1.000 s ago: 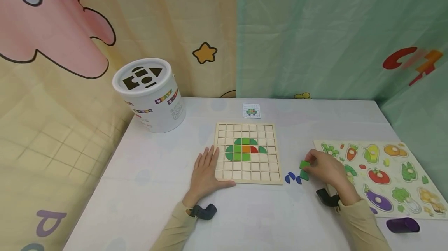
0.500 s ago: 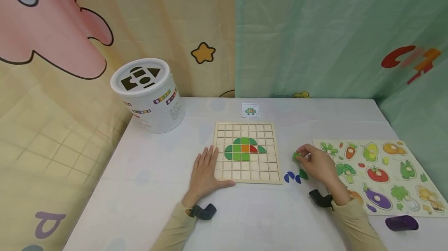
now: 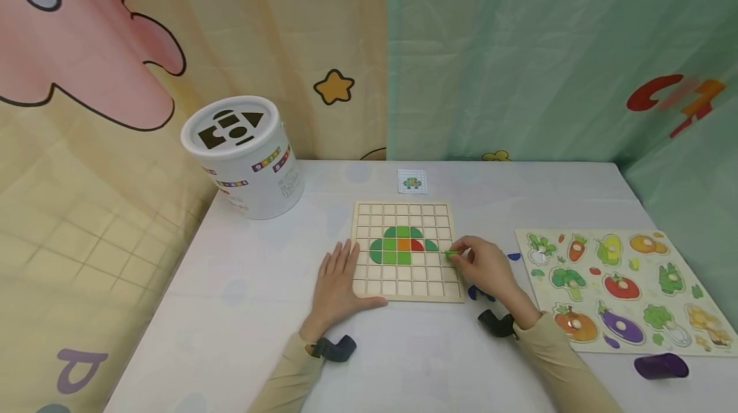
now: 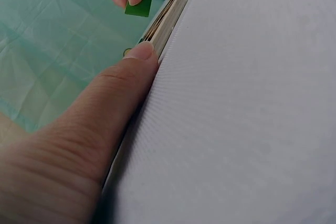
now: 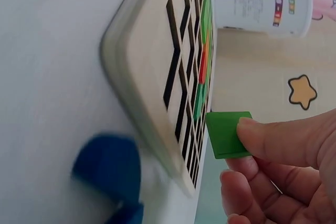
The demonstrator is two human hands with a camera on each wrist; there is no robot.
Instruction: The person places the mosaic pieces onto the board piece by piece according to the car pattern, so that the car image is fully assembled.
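My right hand (image 3: 483,266) pinches a green square tile (image 5: 228,134) between thumb and finger, just over the right edge of the wooden grid board (image 3: 380,288). My left hand (image 3: 339,282) lies flat with fingers spread at the board's lower left, its thumb (image 4: 113,85) against the near edge. Green, orange and red pieces fill several cells in the board's middle, the red one (image 3: 417,245) right of the orange one (image 3: 403,244). Blue quarter-round pieces (image 5: 110,163) lie on the table beside the board, partly hidden by my right hand in the head view.
A small pattern card (image 3: 412,182) lies behind the board. At the back left stands a white bucket (image 3: 254,170) with shaped holes in its lid. A vegetable puzzle board (image 3: 594,294) lies on the right, with a dark purple cylinder (image 3: 661,366) near its front edge.
My right hand has lifted the green square tile from beside the blue pieces and carried it left to the board's right edge. The left hand has stayed in place.
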